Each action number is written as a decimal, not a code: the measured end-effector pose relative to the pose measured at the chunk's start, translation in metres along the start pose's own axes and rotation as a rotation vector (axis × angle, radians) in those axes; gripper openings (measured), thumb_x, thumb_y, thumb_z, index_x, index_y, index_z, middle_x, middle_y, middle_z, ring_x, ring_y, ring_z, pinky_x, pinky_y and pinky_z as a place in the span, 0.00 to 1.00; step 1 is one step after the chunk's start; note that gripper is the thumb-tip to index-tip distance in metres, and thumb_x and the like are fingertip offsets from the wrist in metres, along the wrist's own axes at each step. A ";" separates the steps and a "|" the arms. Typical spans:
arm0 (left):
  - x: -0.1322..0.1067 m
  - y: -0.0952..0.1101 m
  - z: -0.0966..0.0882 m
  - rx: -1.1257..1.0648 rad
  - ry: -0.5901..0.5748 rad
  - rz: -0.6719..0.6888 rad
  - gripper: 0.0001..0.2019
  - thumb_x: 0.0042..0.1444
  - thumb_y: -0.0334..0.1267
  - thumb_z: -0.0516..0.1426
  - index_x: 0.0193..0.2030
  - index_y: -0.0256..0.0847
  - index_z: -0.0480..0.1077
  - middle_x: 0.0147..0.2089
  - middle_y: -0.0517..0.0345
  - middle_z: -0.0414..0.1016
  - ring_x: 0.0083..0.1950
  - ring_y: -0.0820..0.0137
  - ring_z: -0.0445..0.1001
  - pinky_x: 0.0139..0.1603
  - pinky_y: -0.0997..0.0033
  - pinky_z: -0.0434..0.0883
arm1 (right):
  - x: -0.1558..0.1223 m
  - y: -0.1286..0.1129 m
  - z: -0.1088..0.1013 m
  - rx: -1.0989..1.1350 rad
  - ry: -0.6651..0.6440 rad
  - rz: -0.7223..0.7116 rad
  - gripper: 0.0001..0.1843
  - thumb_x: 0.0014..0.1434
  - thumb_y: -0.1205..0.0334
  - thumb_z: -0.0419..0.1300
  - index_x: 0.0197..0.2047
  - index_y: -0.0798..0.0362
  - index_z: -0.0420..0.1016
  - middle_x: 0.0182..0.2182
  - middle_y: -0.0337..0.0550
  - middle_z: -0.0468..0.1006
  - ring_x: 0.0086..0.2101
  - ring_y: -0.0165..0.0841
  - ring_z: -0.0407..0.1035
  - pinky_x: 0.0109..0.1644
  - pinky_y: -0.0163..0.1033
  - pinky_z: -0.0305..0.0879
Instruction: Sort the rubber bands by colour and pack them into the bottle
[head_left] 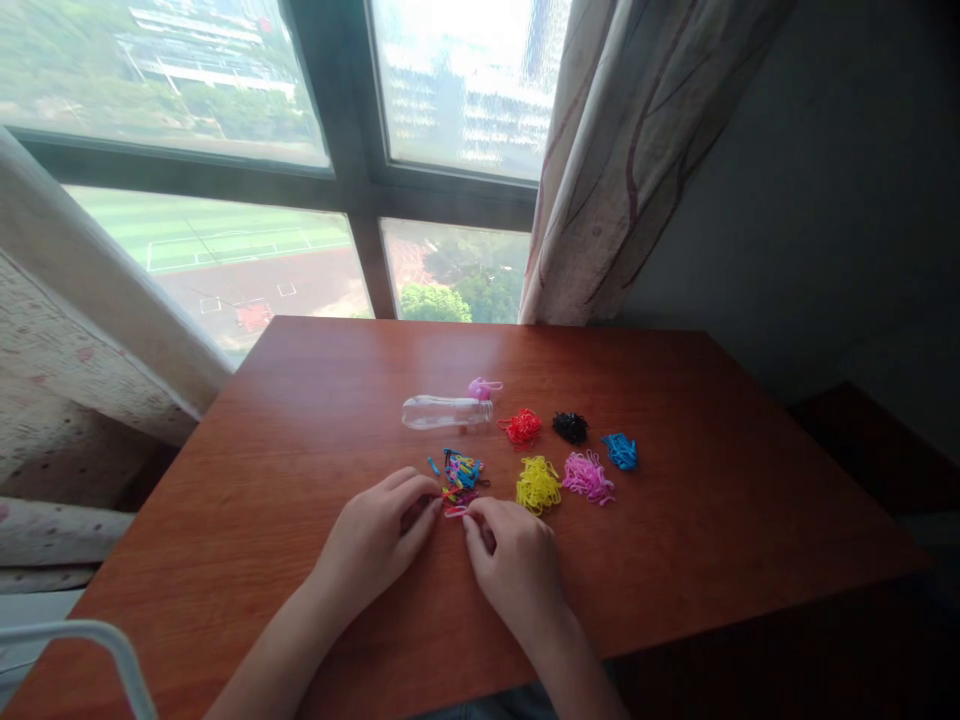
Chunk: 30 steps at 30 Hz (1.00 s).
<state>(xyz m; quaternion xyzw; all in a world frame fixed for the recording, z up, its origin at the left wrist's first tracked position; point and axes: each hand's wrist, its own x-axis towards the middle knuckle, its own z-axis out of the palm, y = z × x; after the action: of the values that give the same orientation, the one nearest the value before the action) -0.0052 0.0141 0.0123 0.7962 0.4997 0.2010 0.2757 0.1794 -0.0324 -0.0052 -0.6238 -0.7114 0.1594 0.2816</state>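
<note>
A mixed heap of small coloured rubber bands (461, 472) lies on the wooden table (300, 420). My left hand (379, 545) rests beside it, fingertips curled together at the heap's near edge. My right hand (514, 565) pinches a pink band (454, 511) at that same edge. Sorted piles lie to the right: red bands (521, 426), black bands (571, 427), blue bands (621, 451), yellow bands (538, 484) and pink bands (588, 476). A clear plastic bottle (442, 411) lies on its side behind the heap, and its pink cap (481, 387) lies just past it.
A window (352, 150) stands behind the table, with a patterned curtain (622, 170) at its right. A white chair frame (112, 650) shows at the lower left. The table's right edge drops off near a dark wall.
</note>
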 end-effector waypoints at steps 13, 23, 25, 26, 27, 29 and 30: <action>-0.001 0.004 0.006 0.072 0.001 0.123 0.08 0.62 0.33 0.54 0.42 0.46 0.74 0.39 0.61 0.74 0.32 0.74 0.72 0.34 0.78 0.66 | -0.001 0.004 -0.002 0.158 0.022 0.027 0.06 0.63 0.66 0.56 0.36 0.50 0.73 0.28 0.37 0.77 0.29 0.31 0.70 0.36 0.33 0.56; -0.001 0.010 0.004 0.087 -0.008 0.140 0.06 0.63 0.37 0.55 0.43 0.46 0.73 0.40 0.60 0.75 0.33 0.74 0.73 0.34 0.77 0.67 | -0.001 0.004 -0.002 0.218 0.035 0.043 0.06 0.63 0.66 0.56 0.34 0.50 0.72 0.27 0.36 0.76 0.28 0.30 0.69 0.34 0.32 0.57; 0.000 0.011 0.005 0.103 -0.010 0.147 0.05 0.62 0.38 0.56 0.42 0.45 0.73 0.40 0.60 0.75 0.33 0.73 0.73 0.34 0.76 0.67 | -0.001 0.005 -0.002 0.243 0.034 0.051 0.06 0.63 0.65 0.56 0.34 0.50 0.72 0.26 0.36 0.75 0.28 0.30 0.68 0.34 0.32 0.57; 0.000 0.010 0.005 0.110 -0.009 0.149 0.05 0.62 0.38 0.56 0.41 0.45 0.73 0.40 0.60 0.75 0.33 0.73 0.73 0.34 0.76 0.67 | -0.002 0.005 -0.001 0.250 0.035 0.053 0.06 0.63 0.65 0.56 0.34 0.50 0.72 0.26 0.36 0.75 0.28 0.30 0.68 0.34 0.31 0.57; 0.000 0.010 0.006 0.114 -0.008 0.151 0.05 0.62 0.38 0.55 0.41 0.45 0.73 0.40 0.59 0.75 0.34 0.73 0.73 0.34 0.76 0.67 | -0.002 0.005 -0.001 0.255 0.036 0.053 0.06 0.63 0.65 0.56 0.34 0.50 0.72 0.26 0.36 0.75 0.28 0.30 0.68 0.34 0.31 0.57; -0.001 0.009 0.006 0.112 -0.009 0.151 0.07 0.64 0.37 0.53 0.41 0.45 0.73 0.39 0.59 0.75 0.34 0.73 0.74 0.35 0.76 0.67 | -0.001 0.006 -0.001 0.254 0.041 0.045 0.06 0.63 0.65 0.56 0.34 0.50 0.72 0.26 0.36 0.75 0.27 0.30 0.68 0.33 0.31 0.57; -0.001 0.009 0.007 0.109 -0.007 0.150 0.08 0.64 0.36 0.52 0.41 0.45 0.73 0.39 0.59 0.75 0.35 0.73 0.74 0.35 0.76 0.67 | -0.001 0.006 0.000 0.250 0.045 0.040 0.06 0.63 0.65 0.56 0.34 0.50 0.72 0.25 0.36 0.74 0.27 0.30 0.67 0.33 0.31 0.57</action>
<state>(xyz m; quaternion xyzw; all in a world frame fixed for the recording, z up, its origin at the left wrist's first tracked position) 0.0043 0.0089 0.0126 0.8459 0.4479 0.1911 0.2178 0.1846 -0.0322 -0.0086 -0.6012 -0.6670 0.2384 0.3700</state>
